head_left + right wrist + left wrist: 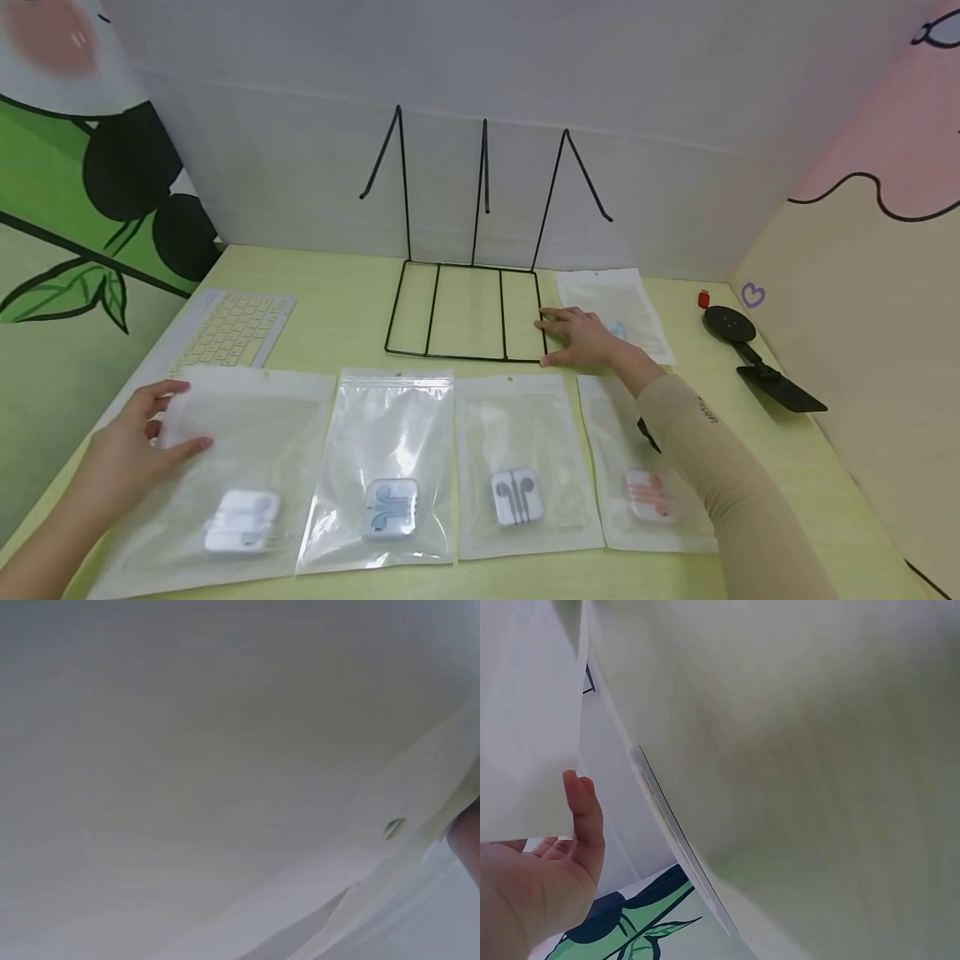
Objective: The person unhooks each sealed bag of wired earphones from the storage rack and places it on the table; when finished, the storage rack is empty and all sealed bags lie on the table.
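Note:
In the head view, my left hand (138, 446) holds the upper left corner of a frosted zip bag (240, 433), thumb lying over its face. A boxed pair of earphones (242, 521) shows through it. The left wrist view has the same hand (551, 881) at the bag's edge. My right hand (581, 337) touches the right side of a black wire rack (467, 358) with spread fingers. That hand partly covers another zip bag (600, 292) behind it. The right wrist view is mostly pale, blurred surface with a hole (394, 828).
Along the front lie more bagged earphones: a glossy bag (390, 433) and frosted bags (517, 433) (607, 433). A white keyboard (240, 325) sits at the left. At the right are a black stand (757, 358) and a small red object (703, 299). Rack hooks (483, 167) rise before the back wall.

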